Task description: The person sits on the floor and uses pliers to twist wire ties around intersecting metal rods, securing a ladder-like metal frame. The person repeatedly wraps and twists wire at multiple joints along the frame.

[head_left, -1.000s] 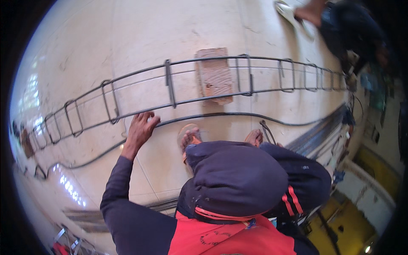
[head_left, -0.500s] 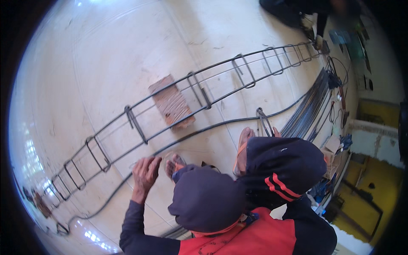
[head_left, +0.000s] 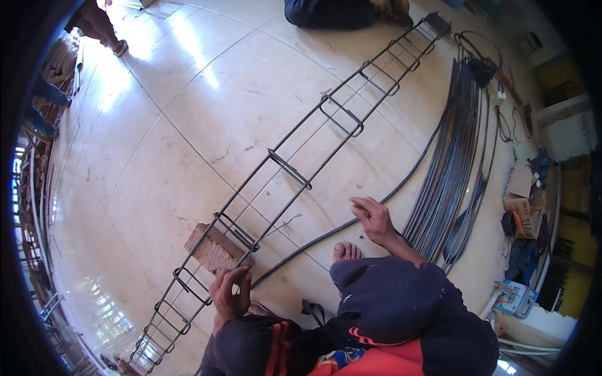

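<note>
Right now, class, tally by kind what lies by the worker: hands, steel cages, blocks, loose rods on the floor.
Hands: 2 (left hand, right hand)
steel cage: 1
block: 1
loose rod: 1
Total: 5

You've got one long rebar cage on the floor, with seven stirrups I can count along it; the far-left end gets too small to tell. One wood block under it. One loose bar beside it. One bundle of bars at right, too many to count. Two hands of yours: left hand, right hand. One bare foot showing. One other person's foot at top left.
</note>
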The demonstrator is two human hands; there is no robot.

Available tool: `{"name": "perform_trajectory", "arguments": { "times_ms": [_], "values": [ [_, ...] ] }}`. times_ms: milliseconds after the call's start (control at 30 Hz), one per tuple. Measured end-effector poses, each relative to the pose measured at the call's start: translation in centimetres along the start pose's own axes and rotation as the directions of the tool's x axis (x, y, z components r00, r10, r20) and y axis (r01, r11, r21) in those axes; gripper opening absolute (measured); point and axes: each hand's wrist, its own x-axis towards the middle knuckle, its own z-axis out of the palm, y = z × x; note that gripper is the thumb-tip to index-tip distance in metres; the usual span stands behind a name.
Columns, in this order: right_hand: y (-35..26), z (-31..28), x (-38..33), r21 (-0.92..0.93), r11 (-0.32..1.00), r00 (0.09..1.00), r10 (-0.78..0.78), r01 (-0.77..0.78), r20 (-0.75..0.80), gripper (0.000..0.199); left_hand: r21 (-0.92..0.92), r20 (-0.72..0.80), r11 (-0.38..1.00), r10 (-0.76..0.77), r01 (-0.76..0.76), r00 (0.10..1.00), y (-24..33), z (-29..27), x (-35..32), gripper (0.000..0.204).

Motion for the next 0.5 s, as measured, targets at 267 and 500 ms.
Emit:
{"name": "perform_trajectory", "arguments": {
  "times_ms": [267,500],
  "values": [
    [-5.3,1.1,4.0,0.523,0.852,0.960,-0.127,-0.023,0.249,0.027,-0.374,0.327,0.774,-0.406,0.511,0.853,4.0,2.9,4.0,0.012],
    [-9.7,0.9,7.1,0.706,0.700,0.908,-0.357,0.105,0.218,0.032,-0.767,0.416,0.367,-0.339,0.526,0.843,10.1,8.9,9.9,0.013]
  ]
}}
